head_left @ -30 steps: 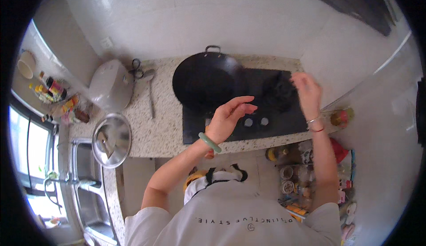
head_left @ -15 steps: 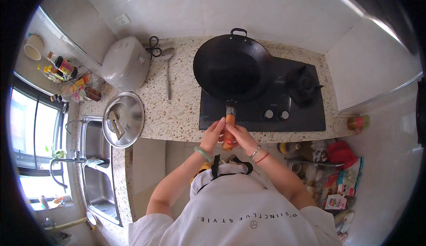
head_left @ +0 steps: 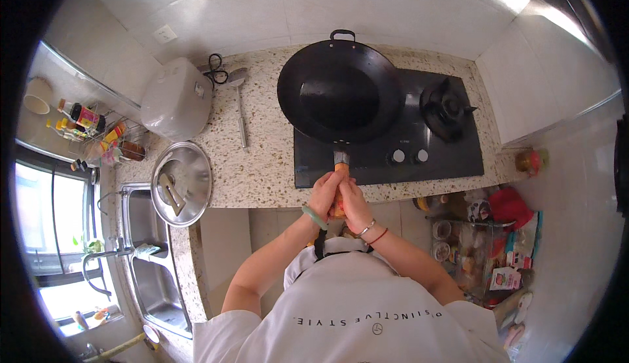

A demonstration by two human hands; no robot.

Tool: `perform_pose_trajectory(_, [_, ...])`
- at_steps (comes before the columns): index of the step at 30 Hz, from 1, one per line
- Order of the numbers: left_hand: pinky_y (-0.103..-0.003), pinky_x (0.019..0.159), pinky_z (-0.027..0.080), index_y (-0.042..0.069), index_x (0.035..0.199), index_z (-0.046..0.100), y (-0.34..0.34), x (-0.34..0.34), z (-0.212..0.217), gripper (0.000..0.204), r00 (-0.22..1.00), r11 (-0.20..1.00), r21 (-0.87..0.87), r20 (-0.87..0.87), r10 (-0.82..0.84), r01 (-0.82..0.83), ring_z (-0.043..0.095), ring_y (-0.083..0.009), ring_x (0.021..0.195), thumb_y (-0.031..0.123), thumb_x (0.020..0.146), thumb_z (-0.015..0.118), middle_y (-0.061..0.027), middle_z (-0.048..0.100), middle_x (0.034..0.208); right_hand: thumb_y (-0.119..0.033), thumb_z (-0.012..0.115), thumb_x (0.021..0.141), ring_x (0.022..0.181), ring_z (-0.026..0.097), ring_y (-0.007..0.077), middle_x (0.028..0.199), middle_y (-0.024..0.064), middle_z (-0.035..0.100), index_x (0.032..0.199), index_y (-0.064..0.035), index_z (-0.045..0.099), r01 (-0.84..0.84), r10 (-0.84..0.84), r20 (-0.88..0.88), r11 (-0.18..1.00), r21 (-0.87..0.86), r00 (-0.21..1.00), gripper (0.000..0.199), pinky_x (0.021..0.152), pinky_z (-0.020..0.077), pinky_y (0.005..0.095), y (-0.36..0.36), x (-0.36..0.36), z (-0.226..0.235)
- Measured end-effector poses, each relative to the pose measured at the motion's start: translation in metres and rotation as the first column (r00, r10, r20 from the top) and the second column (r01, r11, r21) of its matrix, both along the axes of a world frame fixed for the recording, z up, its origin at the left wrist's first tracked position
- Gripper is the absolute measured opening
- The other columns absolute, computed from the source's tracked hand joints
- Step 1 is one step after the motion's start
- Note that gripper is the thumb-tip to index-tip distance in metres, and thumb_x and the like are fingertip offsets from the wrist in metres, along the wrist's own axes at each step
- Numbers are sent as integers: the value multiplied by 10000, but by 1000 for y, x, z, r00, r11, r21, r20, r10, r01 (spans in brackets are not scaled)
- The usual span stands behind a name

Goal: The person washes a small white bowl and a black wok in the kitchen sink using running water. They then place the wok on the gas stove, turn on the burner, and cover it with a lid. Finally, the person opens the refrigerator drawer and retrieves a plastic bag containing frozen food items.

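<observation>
Two-handed grip: left hand (head_left: 322,194) at nine o'clock, right hand (head_left: 355,204) at three, both round the orange handle (head_left: 341,169), its long axis running to twelve, where the black wok (head_left: 341,91) sits over the hob (head_left: 455,165).

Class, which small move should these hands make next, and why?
Perhaps firm the grip: the left hand and right hand both hold the orange-brown wooden handle of the round black metal wok, which sits over the flat black cooktop.
</observation>
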State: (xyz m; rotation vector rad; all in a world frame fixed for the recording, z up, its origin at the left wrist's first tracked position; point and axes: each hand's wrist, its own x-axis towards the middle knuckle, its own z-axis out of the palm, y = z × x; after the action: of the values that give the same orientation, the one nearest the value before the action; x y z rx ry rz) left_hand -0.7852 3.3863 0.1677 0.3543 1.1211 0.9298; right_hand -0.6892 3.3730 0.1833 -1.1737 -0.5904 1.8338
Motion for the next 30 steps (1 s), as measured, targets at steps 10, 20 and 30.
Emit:
perform_pose_trajectory(10, [-274,780,491,-9,1049,557,5,9,6,325,1000,1000,26,-7,-10,10,605,-153,852,279,910,499,-100,642,976,-321,418,983,675,523,61,807,-15,547,999,-62,528,-70,70,-1,997,16,998,281,562,440,222,4,13,-11])
perform_pose_trajectory(20, [-268,738,488,37,1079,542,3,5,-2,349,997,998,7,-52,-62,63,591,-135,827,348,929,488,-69,624,963,-309,444,972,792,568,77,927,6,574,1053,-65,519,-191,188,-73,981,-31,979,268,654,481,242,7,23,-20])
perform_pose_trajectory(30, [-309,844,449,101,1248,489,-8,2,22,413,974,979,170,-179,139,-108,541,-132,996,380,945,475,-43,562,1136,-312,493,942,855,603,122,991,46,589,1095,-67,540,-97,97,119,995,-7,988,292,674,521,275,17,41,2])
